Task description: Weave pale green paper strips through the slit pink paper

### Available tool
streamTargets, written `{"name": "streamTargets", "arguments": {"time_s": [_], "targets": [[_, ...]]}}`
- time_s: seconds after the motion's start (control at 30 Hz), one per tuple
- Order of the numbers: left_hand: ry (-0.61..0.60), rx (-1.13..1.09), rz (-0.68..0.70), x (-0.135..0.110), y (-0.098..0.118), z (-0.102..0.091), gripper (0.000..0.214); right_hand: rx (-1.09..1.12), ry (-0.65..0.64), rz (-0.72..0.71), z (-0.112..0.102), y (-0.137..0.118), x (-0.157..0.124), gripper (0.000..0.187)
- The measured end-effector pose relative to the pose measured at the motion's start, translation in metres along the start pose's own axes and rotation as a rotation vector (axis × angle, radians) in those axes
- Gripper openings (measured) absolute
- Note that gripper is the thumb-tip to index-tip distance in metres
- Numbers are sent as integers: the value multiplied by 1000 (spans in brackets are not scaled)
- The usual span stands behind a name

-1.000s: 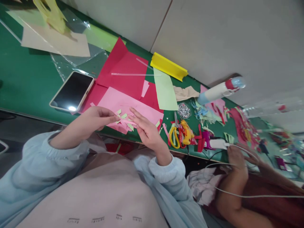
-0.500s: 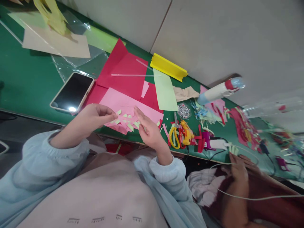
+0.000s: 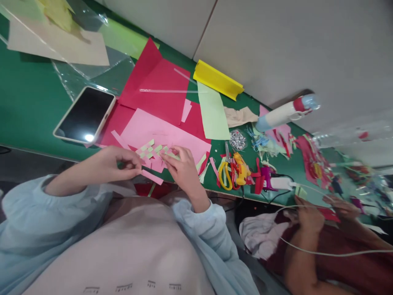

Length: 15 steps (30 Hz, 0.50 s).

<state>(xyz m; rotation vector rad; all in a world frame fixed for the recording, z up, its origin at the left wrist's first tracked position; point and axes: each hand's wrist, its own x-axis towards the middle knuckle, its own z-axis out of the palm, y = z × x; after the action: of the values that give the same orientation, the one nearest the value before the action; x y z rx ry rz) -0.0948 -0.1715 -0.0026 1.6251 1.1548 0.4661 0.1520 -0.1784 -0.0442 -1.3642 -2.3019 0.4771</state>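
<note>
The left hand (image 3: 121, 164) is nearly closed, thumb and fingertips pinched on one end of a narrow pink strip (image 3: 152, 177), whose free end points toward the right hand's side near the table's front edge. The right hand (image 3: 186, 168) is partly curled, its fingertips on a small woven piece (image 3: 150, 150) of pink and pale green strips; whether it grips the piece or only presses on it, I cannot tell. The woven piece lies between the two hands, over the near part of a pink sheet (image 3: 175, 133). Beneath and behind that are red sheets (image 3: 166, 82), with a clear thin strip (image 3: 166, 91) across the upper one. To the left a phone (image 3: 84, 112) lies face up on the green table (image 3: 30, 98). To the right come a pale green sheet (image 3: 213, 114), yellow-handled scissors (image 3: 227, 152) and a clear dish of silvery bits (image 3: 238, 140). Behind the pale green sheet sits a yellow channel-shaped piece (image 3: 217, 80); farther right stands a bottle (image 3: 281, 117), and at the table's edge is a co-worker's hand (image 3: 309, 216).
</note>
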Motion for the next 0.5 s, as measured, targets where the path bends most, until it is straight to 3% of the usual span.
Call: {"name": "streamTargets", "arguments": {"time_s": [0.07, 0.27, 0.5], "targets": [[-116, 32, 67, 4, -6, 6, 16, -33, -21, 11, 3, 0, 0, 33], [-150, 43, 216, 12, -13, 14, 14, -160, -76, 29, 5, -2, 0, 35], [-164, 43, 210, 12, -13, 10, 14, -194, -74, 24, 6, -4, 0, 35]]}}
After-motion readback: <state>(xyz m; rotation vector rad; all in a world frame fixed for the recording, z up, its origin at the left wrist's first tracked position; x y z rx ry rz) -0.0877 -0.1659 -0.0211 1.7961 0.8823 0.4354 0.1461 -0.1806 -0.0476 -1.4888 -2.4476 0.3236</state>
